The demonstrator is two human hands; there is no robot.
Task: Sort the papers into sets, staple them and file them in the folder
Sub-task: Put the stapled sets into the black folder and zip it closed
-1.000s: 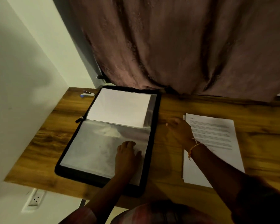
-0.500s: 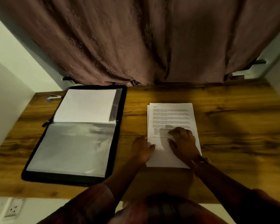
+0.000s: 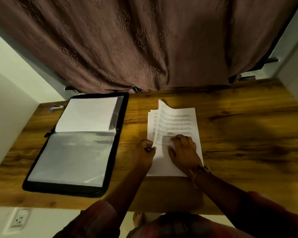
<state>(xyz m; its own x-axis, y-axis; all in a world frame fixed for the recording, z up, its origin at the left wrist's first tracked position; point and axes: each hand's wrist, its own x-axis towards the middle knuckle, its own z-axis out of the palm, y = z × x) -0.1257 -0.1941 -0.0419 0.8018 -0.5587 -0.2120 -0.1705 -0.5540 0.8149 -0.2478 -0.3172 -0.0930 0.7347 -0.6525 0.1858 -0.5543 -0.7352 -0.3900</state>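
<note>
Up comes the top sheet (image 3: 163, 107)! Half a second ago the papers (image 3: 177, 122) lay flat and square under both hands; now the near-left edge is lifted and the far corner peels away from the pile. The view has barely shifted, and the folder has not budged.

The left hand (image 3: 145, 150) has its fingers (image 3: 147, 143) curled, pinching the left edge of the upper sheets, though how many I cannot tell. The right hand (image 3: 184, 150) lies on the pile, fingers (image 3: 179, 137) spread and pressing down to hold the rest in place. The papers sit mid-counter (image 3: 248, 134), right in front of the person.

The folder (image 3: 62, 189) lies open just to the left, one white page already in the far sleeve, the near sleeve looking empty. The stapler (image 3: 56, 107) waits well away, at the far-left corner behind the folder.

This looks like the sorting step, early in the job: a set is being counted off, nothing in this pile stapled yet as far as I can see. The next move calls for a clean separation. The left pinch has to take only the sheets that belong together while the right palm pins the remainder. Then comes squaring the set and a long reach across the folder for that stapler.
</note>
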